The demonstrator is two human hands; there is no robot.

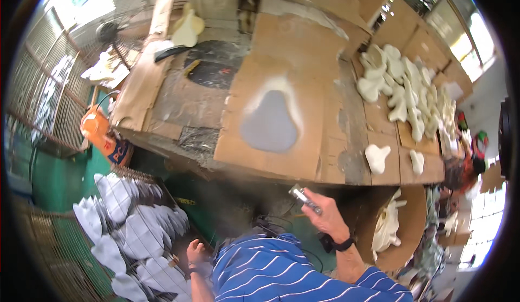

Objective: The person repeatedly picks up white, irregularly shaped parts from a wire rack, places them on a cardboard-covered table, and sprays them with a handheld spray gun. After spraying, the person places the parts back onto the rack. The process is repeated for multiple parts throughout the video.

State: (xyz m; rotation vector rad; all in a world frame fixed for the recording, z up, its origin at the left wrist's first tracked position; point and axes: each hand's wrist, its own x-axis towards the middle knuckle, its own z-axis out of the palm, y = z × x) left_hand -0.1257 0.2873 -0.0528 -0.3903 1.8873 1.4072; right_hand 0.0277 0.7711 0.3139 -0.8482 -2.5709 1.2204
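A silver spray gun [304, 199] is in my right hand [326, 215], whose fingers wrap round it, just off the table's front edge. A faint mist hangs to its left. My left hand [196, 251] is low beside the stacked grey pads, its fingers loosely bent and slightly apart, with nothing seen in them. On the cardboard sheet [303, 161] ahead of me lies a flat grey pad [271, 122] with rounded lobes. Pale overspray rings its upper end.
Cream moulded pieces [403, 83] pile up at the table's right, two smaller ones nearer the edge. A round cardboard bin [414, 223] holds more. Grey pads [146, 237] fill a wire rack at lower left. An orange canister [97, 123], a fan [108, 31] and another person [460, 175] stand farther off.
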